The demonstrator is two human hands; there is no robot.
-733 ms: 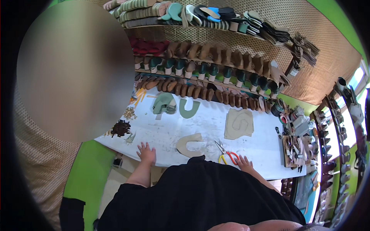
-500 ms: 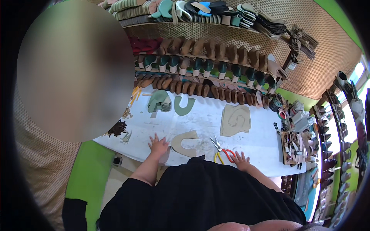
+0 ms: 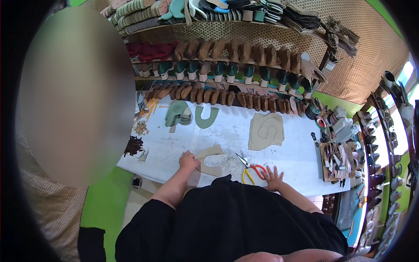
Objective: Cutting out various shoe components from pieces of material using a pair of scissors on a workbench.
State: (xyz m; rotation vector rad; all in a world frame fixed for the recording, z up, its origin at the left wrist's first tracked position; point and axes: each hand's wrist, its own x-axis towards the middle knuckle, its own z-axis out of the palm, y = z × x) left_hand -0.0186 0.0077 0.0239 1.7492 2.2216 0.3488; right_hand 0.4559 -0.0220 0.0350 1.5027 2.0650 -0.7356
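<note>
My left hand (image 3: 188, 161) is at the left edge of a beige U-shaped piece (image 3: 212, 169) of flat material on the white tabletop. Its fingers are drawn in and seem to pinch the edge; the fingertips are partly hidden. My right hand (image 3: 273, 179) rests on the table with the fingers spread, holding nothing. Just left of it lie pliers (image 3: 248, 166) with one red and one yellow handle, jaws pointing away and to the left.
Beige flat pieces (image 3: 266, 131) lie stacked at the centre right. Green cut pieces (image 3: 178, 114) and a green U-shaped piece (image 3: 207, 117) are farther back. A tool box (image 3: 334, 161) stands at the right edge; shoe lasts (image 3: 231, 98) line the back.
My left hand has moved right onto the beige U-shaped piece, and its spread fingers have drawn in. The right hand stays spread beside the pliers.
</note>
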